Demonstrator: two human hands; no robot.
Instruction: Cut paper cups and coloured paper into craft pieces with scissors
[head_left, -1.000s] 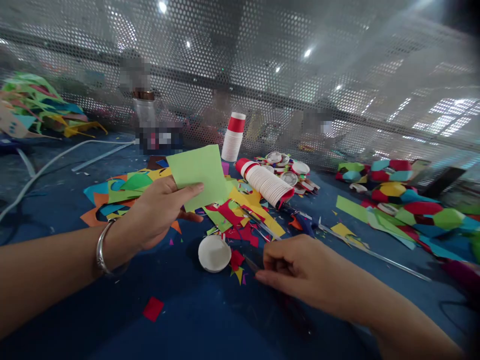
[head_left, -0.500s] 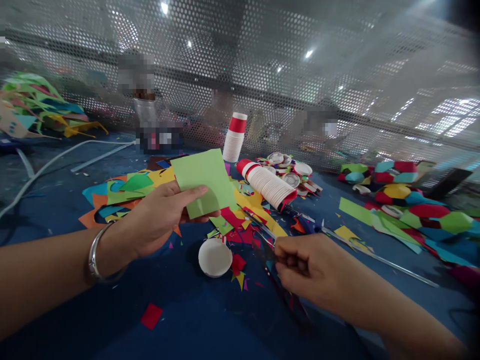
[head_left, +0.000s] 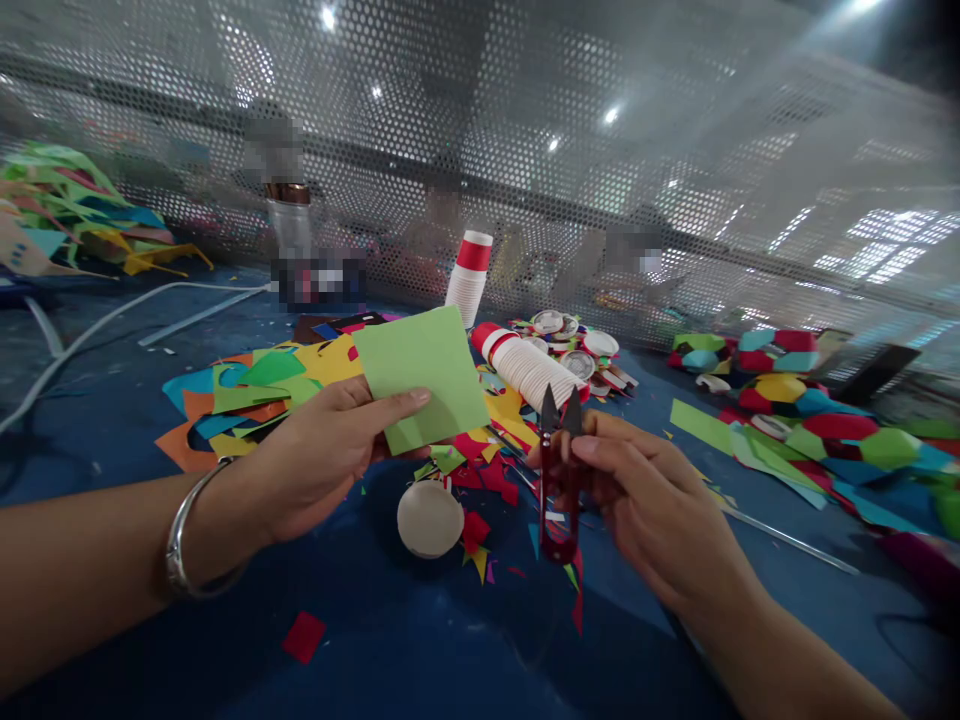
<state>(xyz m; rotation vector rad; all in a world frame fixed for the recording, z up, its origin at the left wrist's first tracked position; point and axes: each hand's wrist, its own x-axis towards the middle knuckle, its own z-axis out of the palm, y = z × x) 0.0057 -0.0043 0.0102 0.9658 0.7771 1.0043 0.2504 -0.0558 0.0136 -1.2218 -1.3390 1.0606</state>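
A square of light green paper is pinched in my left hand, thumb on its near face and the fingers behind it. My right hand grips a pair of dark red thread snips; the pointed blades stand upward and slightly apart. On the table between my hands lies a small white round cup or lid. Scraps of cut red paper spread behind it, partly hidden by the green square.
White-and-red paper cups lie in a stack, with another stack upright behind. Paper offcuts heap at left. Colourful paper shapes and a thin metal rod lie at right. A perforated metal screen stands behind.
My right hand has lifted the thread snips off the table and turned them upright. The green paper in my left hand has shifted slightly right.
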